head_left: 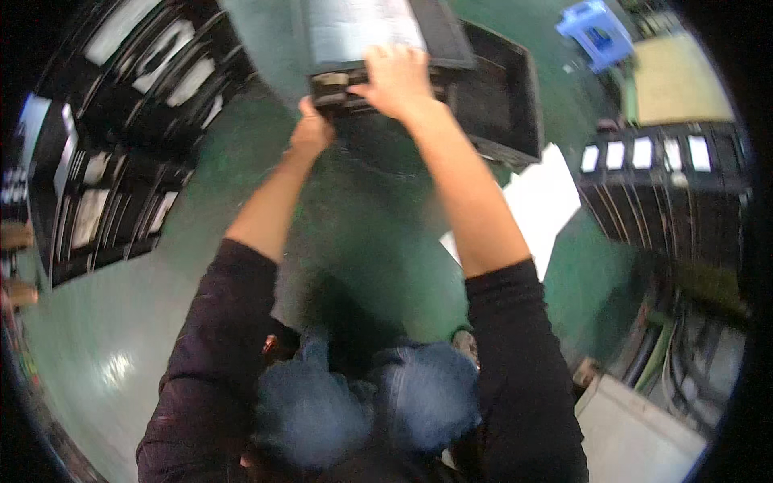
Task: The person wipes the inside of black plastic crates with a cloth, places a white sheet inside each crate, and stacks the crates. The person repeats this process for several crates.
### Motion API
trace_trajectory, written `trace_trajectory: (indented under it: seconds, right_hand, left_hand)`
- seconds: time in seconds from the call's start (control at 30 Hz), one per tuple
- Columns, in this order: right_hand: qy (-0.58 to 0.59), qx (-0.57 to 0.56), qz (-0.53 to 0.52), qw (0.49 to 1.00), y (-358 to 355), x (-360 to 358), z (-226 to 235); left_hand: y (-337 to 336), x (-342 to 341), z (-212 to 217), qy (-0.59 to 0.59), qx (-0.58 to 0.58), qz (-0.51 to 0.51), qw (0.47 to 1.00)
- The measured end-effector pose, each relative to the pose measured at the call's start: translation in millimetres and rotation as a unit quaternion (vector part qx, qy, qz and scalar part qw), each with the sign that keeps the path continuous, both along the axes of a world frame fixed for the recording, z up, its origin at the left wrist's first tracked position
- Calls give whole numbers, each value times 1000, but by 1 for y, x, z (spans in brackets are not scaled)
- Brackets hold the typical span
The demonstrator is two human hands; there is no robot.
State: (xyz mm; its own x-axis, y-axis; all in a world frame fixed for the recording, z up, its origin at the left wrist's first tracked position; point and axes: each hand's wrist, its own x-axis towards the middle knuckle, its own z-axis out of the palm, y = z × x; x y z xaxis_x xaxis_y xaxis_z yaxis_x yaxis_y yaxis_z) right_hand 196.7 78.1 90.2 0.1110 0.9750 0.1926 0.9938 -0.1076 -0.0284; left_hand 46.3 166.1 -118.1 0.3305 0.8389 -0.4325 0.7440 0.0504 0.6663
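Observation:
At the top middle is a black box-like tray (330, 103) with a pale, shiny sheet (354, 36) on top. My left hand (312, 130) grips its near left corner, thumb upward and the other fingers mostly hidden. Over its near edge lies my right hand (398, 79), fingers bent onto the top and thumb pointing left along the front. Both hands are closed on the tray; slight blur hides the exact grip. An open black crate (495, 101) stands just right of the tray.
White paper sheets (543, 197) lie on the green floor below the crate. Black crates with white labels are stacked at left (88, 209) and right (660, 205). A blue plastic stool (597, 36) stands far right. A pale box (636, 435) sits at lower right.

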Motion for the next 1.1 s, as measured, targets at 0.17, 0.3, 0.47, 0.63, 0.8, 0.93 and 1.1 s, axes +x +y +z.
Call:
trace_trajectory:
  seconds: [0.17,0.3,0.47,0.63,0.8,0.93,1.1]
  right_hand:
    - [-35,-115,-51,991,-7,-9,16]
    - [104,0,8,995,-68,3,48]
    - [261,198,-37,944,-251,75,96]
    - [224,45,-373,899,-470,159,183]
    - [148,193,-416,876,-593,258,334]
    - [78,243,-417,872,-643,314,431]
    - [170,288,-469,817,-669,387,490]
  left_hand:
    - [-31,-65,81,77,111,-346,928]
    - [-67,-155,138,29,-54,-289,955]
    - [-78,-240,199,66,-60,-155,984]
    - [-72,-218,300,-26,18,-118,992]
    - [-83,-88,429,-152,169,-260,938]
    - [-138,42,523,-160,201,-379,889]
    - [-222,183,606,-206,251,-520,790]
